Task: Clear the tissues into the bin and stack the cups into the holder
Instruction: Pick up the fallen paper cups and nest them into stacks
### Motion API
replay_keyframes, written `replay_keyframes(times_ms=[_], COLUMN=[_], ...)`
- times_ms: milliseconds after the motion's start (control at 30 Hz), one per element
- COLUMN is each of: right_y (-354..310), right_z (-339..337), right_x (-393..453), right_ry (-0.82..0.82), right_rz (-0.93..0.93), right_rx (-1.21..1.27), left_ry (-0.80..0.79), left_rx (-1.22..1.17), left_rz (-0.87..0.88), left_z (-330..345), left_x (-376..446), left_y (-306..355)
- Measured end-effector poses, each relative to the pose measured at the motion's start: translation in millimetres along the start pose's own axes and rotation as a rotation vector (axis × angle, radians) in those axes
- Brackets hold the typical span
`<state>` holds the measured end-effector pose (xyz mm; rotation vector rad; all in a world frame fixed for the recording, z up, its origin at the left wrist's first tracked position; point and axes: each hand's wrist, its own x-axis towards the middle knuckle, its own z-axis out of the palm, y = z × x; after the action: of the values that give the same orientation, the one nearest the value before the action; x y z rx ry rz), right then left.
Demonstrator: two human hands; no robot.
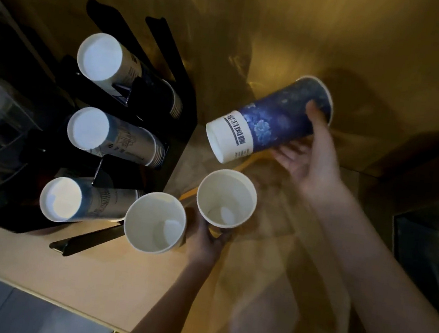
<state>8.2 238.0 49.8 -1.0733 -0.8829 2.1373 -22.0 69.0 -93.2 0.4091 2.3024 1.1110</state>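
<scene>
Head view | right hand [308, 161] grasps blue cup [272, 120], tilted, right of holder [124, 114] | left hand [203, 237] grips two white cups [226, 198] near holder | step: stacking | next: nest cups, slot into holder

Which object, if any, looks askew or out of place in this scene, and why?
The blue cup stands out: the right hand holds it tilted on its side in the air, base toward the black holder. The two open white cups by the left hand sit upright. No spill or damage shows.
</scene>
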Motion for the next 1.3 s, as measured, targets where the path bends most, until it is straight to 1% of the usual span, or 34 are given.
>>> replay_keyframes(times_ms=[100,167,267,333,400,467,533,633,733,833,967,1100,1167,1233,1300], right_y=[-14.8,-16.9,-9.0,2.5,15.4,27.2,40.8,62.3,81.2,94.6,102.1,101.3,97.8,91.9,82.5], right_z=[-4.8,-7.1,-6.7,-8.6,-13.5,-18.4,-24.1,-32.5,-39.1,-43.6,-39.0,-38.5,-42.7,-49.5,-55.4], right_x=[-26.0,-38.7,-56.7,-64.1,-69.1,-73.0,-75.3,-73.0,-69.9,-70.2,-72.4,-76.3,-75.3,-73.3,-72.2], right_ry=[-0.091,-0.129,-0.205,-0.218,-0.233,-0.214,-0.182,-0.1,-0.058,-0.009,0.055,0.025,0.027,0.045,0.039], right_rz=[-0.253,-0.406,-0.562,-0.673,-0.773,-0.803,-0.786,-0.83,-0.85,-0.862,-0.82,-0.748,-0.679,-0.614,-0.525], right_rx=[-0.255,-0.379,-0.599,-0.809,-0.956,-1.086,-1.232,-1.491,-1.631,-1.689,-1.62,-1.543,-1.511,-1.439,-1.271], left_ry=[-0.014,-0.017,-0.027,-0.032,-0.033,-0.027,-0.027,-0.039,-0.036,-0.029,-0.01,-0.018,-0.046,-0.094,-0.144], left_rx=[0.029,0.025,0.018,0.021,0.025,0.009,-0.006,0.004,0.006,-0.012,0.01,0.011,0.01,0.065,0.136], left_rz=[-0.002,0.02,0.003,0.012,0.03,0.047,0.057,0.057,0.06,0.083,0.081,0.078,0.098,0.115,0.114], left_z=[-0.4,-0.2,-0.3,0.1,-0.3,-0.4,-0.3,-0.3,-0.6,-2.2,-3.1,-4.4,-5.7,-8.1,-11.6], left_x=[1.3,2.2,1.7,2.5,2.7,2.3,1.5,1.3,0.5,-2.4,-3.6,-5.8,-5.6,-6.9,-13.1], left_y=[0.7,-0.5,-0.5,-2.9,-3.9,-3.1,-2.4,-1.8,-1.4,1.2,3.2,9.0,12.6,17.9,25.1])
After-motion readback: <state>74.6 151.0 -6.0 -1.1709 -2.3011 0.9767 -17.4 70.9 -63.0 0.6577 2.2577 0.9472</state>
